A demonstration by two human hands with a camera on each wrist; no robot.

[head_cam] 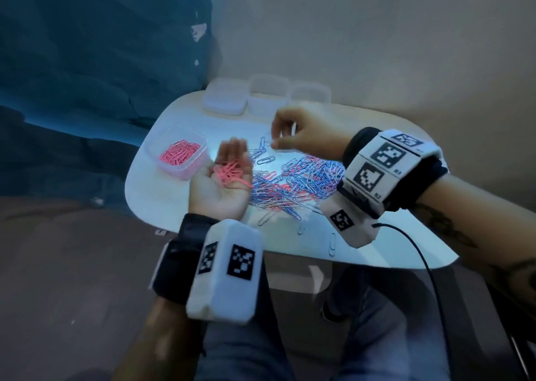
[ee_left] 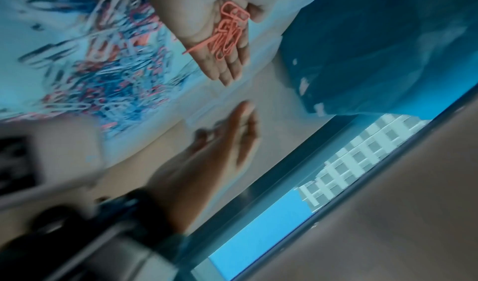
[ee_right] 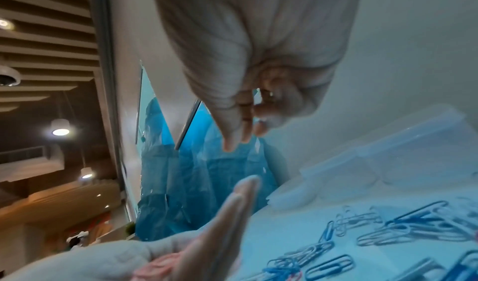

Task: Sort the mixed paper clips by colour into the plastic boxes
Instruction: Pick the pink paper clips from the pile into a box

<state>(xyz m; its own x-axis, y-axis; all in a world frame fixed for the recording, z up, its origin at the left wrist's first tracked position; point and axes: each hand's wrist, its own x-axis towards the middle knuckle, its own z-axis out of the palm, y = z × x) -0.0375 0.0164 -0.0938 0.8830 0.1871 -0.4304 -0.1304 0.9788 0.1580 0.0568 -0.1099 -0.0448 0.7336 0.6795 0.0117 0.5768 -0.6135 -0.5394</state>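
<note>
My left hand [head_cam: 235,160] lies palm up over the table's left side, fingers nearly straight, cradling a small heap of pink clips [head_cam: 230,174]; the left wrist view shows the same pink clips [ee_left: 229,31] on the palm. My right hand [head_cam: 275,144] hovers over the far edge of the mixed pile [head_cam: 298,180] of blue, white and pink clips. Its fingers are curled with thumb and forefinger tips together. In the right wrist view nothing shows between the fingertips [ee_right: 230,145]. A clear box [head_cam: 200,148] left of my palm holds pink clips.
Three clear plastic boxes [head_cam: 224,99] [head_cam: 268,93] [head_cam: 310,94] stand in a row at the table's back edge by the wall. A few loose clips [head_cam: 332,244] lie near the front edge of the white table [head_cam: 156,203]. A black cable [head_cam: 420,253] trails from my right wrist.
</note>
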